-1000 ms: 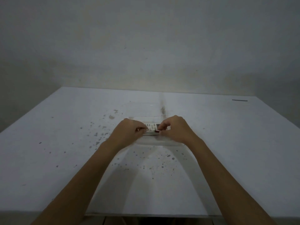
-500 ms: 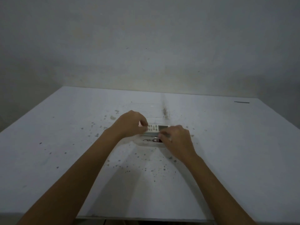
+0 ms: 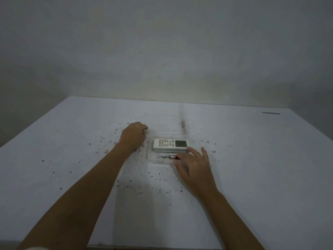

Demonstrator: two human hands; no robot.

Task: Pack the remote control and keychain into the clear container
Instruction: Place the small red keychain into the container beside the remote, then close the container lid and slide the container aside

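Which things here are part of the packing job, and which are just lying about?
Job:
remote control
keychain
clear container, faint outline around both
left hand
right hand

Lying about:
dark strip at the table's far right

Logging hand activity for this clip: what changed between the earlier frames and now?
Both hands have let go and drawn apart. The left hand has moved left, curled on the table; the right hand has pulled back toward the person, fingers spread, fingertips by the keychain. The remote control, half covered before, is now in full view. Remote control and keychain lie about where they were.
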